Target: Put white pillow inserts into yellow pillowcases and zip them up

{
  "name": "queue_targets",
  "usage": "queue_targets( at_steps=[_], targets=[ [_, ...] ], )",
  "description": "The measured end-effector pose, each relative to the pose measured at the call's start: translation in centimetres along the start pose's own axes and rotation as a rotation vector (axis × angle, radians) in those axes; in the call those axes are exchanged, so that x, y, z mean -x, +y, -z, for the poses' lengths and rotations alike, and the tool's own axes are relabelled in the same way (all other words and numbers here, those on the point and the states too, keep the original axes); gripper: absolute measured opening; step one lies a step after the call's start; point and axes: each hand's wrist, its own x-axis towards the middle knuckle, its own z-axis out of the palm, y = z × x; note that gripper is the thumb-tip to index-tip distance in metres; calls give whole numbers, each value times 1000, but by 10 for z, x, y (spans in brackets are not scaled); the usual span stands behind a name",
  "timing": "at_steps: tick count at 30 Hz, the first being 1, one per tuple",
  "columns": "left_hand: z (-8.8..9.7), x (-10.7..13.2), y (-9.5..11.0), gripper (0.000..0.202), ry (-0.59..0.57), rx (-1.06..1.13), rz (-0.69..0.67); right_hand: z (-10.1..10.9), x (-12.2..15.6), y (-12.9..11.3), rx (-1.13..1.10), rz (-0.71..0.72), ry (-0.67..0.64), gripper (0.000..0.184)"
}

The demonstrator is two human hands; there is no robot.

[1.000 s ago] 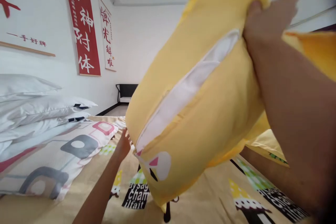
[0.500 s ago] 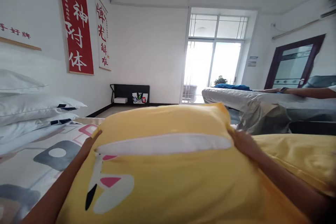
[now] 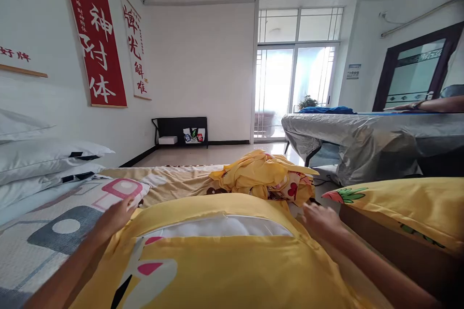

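A yellow pillow (image 3: pixel 224 270) with a printed white, pink and black figure lies in front of me. Through a long slit in its cover a white inner pillow (image 3: pixel 232 226) shows. My left hand (image 3: pixel 121 215) is closed at the pillow's far left corner. On the far right side, my right hand (image 3: pixel 321 217) is closed at the cover's edge; its fingertips are partly hidden. Just beyond the pillow sits a crumpled heap of yellow fabric (image 3: pixel 261 171) with printed patches.
White pillows (image 3: pixel 47 154) are stacked at the left on a patterned cloth (image 3: pixel 79 222). Another yellow pillow (image 3: pixel 406 207) lies at the right. Behind it stands a plastic-covered table (image 3: pixel 380 135), where another person's arm (image 3: pixel 438 105) rests. A low black bench (image 3: pixel 181 128) is by the far wall.
The pillow's far end has dropped, and the yellow fabric heap behind it has come into view. Both my hands have moved lower with the pillow.
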Motion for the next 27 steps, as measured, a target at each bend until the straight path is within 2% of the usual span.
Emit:
queue_targets(
  at_steps=[2,4,5,7,9,11,12,14,16,19,27],
  targets=[
    [25,-13,52,38,45,-55,-160,40,-19,-27,41,124,91,26],
    [34,-22,102,42,86,-81,-269,64,-27,-73,-24,226,207,38],
    [29,-23,122,45,99,-81,-304,65,-26,-98,-109,273,250,42],
    [-2,-18,145,50,103,-79,-333,43,-16,-144,-288,425,246,45],
    [-48,-4,146,43,31,-57,-371,3,-1,-174,-406,556,113,44],
    [-92,10,133,34,-89,-19,-408,-36,11,-186,-435,631,21,44],
    [-108,15,125,33,-138,3,-422,-49,14,-187,-448,646,4,44],
    [-126,18,112,38,-212,48,-449,-61,14,-182,-473,662,-13,44],
    [-127,15,106,43,-256,85,-478,-58,11,-175,-499,677,-23,44],
    [-119,13,105,43,-283,128,-494,-45,10,-167,-534,683,-14,44],
    [-108,29,101,48,-310,140,-490,-35,25,-150,-588,730,-3,46]
  ],
)
